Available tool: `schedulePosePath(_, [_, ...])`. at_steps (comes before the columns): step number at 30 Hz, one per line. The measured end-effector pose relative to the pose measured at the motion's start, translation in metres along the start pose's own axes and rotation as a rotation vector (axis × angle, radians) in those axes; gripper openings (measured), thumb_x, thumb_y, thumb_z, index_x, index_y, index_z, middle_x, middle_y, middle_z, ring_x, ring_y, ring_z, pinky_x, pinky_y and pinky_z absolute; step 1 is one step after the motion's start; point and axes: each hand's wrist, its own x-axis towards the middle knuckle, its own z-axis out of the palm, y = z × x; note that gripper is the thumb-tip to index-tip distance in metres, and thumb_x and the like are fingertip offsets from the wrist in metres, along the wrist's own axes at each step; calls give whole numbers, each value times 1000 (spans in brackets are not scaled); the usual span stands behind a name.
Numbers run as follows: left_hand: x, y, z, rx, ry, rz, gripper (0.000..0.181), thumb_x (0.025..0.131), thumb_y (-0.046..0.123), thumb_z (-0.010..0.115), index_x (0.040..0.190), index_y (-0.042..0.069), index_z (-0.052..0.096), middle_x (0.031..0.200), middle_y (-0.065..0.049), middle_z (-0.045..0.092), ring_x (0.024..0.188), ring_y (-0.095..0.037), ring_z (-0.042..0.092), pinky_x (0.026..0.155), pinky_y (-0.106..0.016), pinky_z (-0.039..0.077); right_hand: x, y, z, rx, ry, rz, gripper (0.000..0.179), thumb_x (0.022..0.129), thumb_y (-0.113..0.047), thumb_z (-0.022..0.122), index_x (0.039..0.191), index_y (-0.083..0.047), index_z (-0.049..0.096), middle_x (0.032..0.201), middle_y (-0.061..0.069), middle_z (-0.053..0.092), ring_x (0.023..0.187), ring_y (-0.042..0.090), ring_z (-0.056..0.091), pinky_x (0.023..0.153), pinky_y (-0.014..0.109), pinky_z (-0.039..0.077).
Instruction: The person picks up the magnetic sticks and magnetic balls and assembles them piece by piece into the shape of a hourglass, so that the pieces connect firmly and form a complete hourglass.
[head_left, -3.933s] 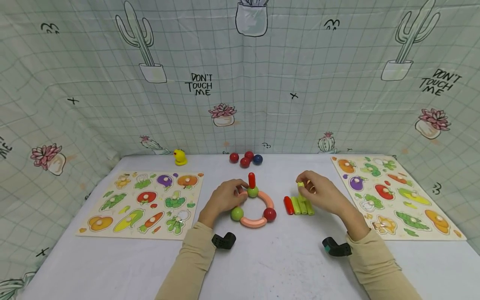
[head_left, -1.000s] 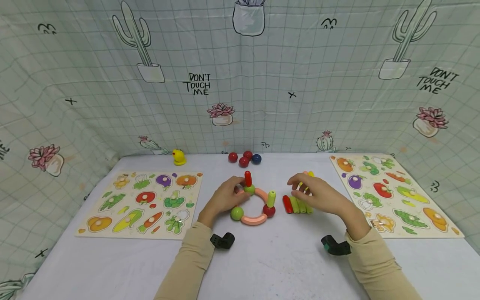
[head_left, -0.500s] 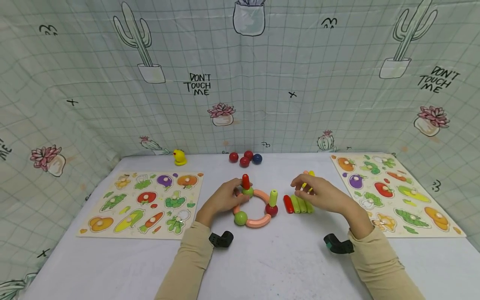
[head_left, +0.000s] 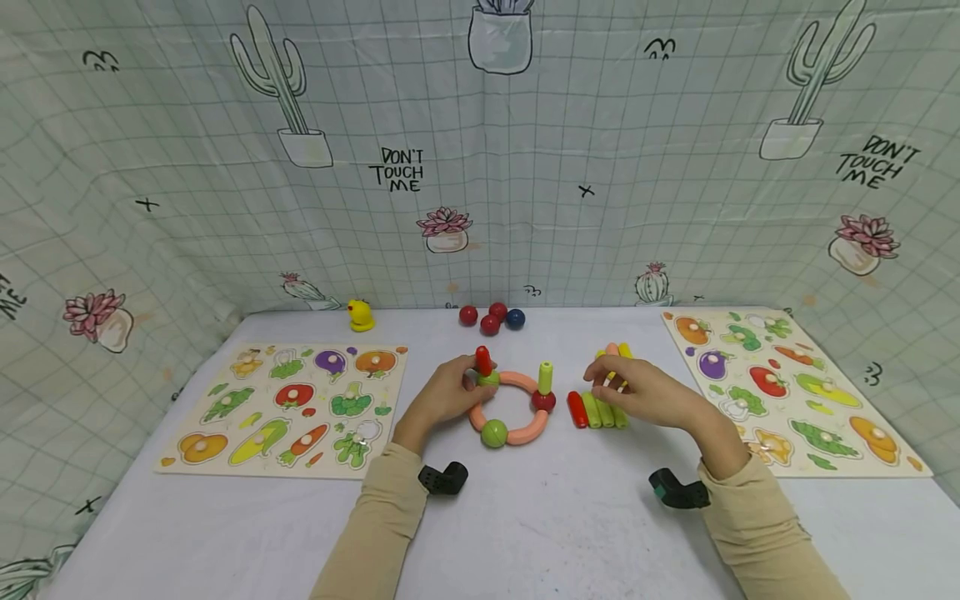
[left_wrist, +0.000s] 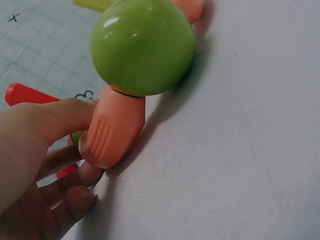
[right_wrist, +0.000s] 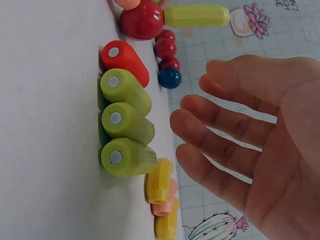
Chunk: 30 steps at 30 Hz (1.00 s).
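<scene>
In the head view, a ring of curved salmon magnetic rods joined by balls lies on the table. My left hand pinches its left curved rod, close to the green ball that bears an upright red rod. A light-green rod stands on the red ball at the ring's right. Another green ball sits at the front. My right hand holds nothing; its relaxed fingers hover beside a row of green rods and one red rod.
Yellow rods and a salmon rod lie behind the right hand. Several red balls and a blue ball sit at the back, with a yellow duck to their left. Vegetable puzzle boards flank both sides, left and right.
A green rod once in my right hand now stands on the red ball. My left hand has turned the ring counterclockwise; its front green ball shifted right. The right hand moved slightly right.
</scene>
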Motion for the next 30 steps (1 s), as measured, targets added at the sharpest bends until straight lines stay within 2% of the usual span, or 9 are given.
schedulePosePath(4, [0,1,-2,11,25,-57,31,85,26,68,112,10,61,86,-5,58,73,-16,49,61,-25,39,1,0,-1,-2,-2,-4,21,94,-15,56,113,-6,59,101,0,64,91,16,57,74,26,48])
schedulePosePath(8, [1,1,-4,21,29,-81,31,85,25,69,111,10,60,88,-6,59,72,-16,50,61,-25,39,1,2,-1,-3,-2,-8,21,94,-16,56,113,-6,58,100,-1,64,91,17,57,74,26,48])
schedulePosePath(12, [0,1,-7,14,-26,-79,38,87,26,67,120,12,56,91,-7,56,75,-17,50,63,-25,40,0,3,-1,-6,-8,-3,20,94,-16,56,112,-7,59,99,-1,63,91,16,57,74,27,48])
schedulePosePath(15, [-2,1,-12,-1,-80,-78,40,89,20,63,127,13,54,97,-8,55,78,-17,50,64,-25,41,-1,6,-2,-7,-18,14,20,94,-17,56,112,-8,59,98,-1,63,88,15,57,73,26,48])
schedulePosePath(19, [-5,2,-19,-15,-162,-90,40,88,8,55,127,12,55,101,-8,59,74,-17,51,61,-25,41,-3,9,-3,-18,-21,49,20,94,-17,56,111,-8,59,98,2,62,85,15,56,71,26,47])
schedulePosePath(23, [-5,3,-24,-37,-234,-99,37,88,3,50,125,8,55,94,-8,61,68,-16,53,58,-23,42,-6,14,-5,-34,-16,81,19,93,-16,56,110,-6,59,98,4,62,82,15,53,70,27,45])
schedulePosePath(30, [-6,2,-27,-48,-223,-94,24,97,9,45,117,8,57,78,-7,59,63,-14,51,57,-22,42,-8,19,-5,-24,-45,146,20,94,-14,54,111,-4,58,96,7,60,78,15,51,67,27,43])
